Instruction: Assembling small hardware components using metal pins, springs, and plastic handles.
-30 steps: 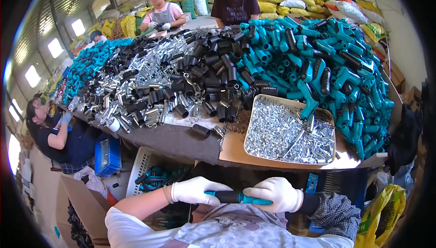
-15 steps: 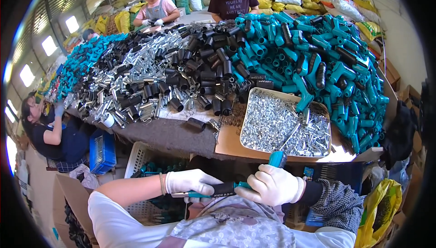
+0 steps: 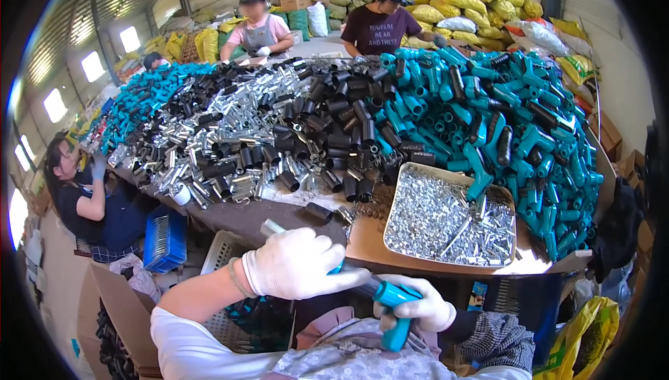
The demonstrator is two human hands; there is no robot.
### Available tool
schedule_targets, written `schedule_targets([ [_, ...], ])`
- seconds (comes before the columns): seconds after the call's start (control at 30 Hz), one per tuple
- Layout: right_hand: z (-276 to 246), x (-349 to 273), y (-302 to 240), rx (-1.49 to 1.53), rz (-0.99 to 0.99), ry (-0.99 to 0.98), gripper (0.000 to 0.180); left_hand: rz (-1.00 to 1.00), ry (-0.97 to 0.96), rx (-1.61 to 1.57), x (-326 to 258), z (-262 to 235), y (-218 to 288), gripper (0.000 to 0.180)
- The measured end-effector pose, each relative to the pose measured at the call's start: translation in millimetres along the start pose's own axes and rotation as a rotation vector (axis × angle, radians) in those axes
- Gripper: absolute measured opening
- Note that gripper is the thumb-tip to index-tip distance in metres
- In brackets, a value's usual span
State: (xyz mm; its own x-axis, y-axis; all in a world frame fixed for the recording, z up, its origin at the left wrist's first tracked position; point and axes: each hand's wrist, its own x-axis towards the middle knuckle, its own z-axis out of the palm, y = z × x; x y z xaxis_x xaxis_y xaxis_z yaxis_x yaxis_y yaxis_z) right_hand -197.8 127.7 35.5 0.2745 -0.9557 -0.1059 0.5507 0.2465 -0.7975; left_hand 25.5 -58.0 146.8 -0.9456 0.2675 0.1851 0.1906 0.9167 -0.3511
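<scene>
My left hand (image 3: 296, 265), in a white glove, is closed around a mostly hidden tool. Its silvery end (image 3: 272, 227) sticks out above the fist, and a bit of teal shows at the other side. My white-gloved right hand (image 3: 421, 305) grips a teal pistol-shaped handle (image 3: 396, 333) with its fingers wrapped round the body. A black sleeve (image 3: 367, 286) reaches from that handle toward my left hand, whose forefinger stretches along it. Both hands are close together in front of my apron, below the table edge.
A cream tray (image 3: 390, 244) of small metal parts lies on cardboard at the table's near edge. Behind it rise piles of teal housings (image 3: 481, 171), black sleeves (image 3: 340, 141) and silvery tubes. A white crate (image 3: 216, 258) stands below. Co-workers sit left and across.
My left hand has risen and turned, so the silvery end points up and away. The teal handle in my right hand has swung its grip downward. The head view has shifted.
</scene>
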Motion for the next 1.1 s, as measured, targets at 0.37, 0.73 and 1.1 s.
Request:
schedule_targets([
  [0.37,41,46,13,-0.781,-0.456,0.284,0.064,-0.796,1.490,-1.543,11,56,36,0.068],
  [0.73,30,50,52,-0.195,-0.330,0.123,0.079,-0.436,1.403,-2.123,17,73,32,0.030],
  [1.1,22,59,62,0.164,-0.218,-0.108,0.094,0.086,1.233,-2.293,18,85,22,0.034],
])
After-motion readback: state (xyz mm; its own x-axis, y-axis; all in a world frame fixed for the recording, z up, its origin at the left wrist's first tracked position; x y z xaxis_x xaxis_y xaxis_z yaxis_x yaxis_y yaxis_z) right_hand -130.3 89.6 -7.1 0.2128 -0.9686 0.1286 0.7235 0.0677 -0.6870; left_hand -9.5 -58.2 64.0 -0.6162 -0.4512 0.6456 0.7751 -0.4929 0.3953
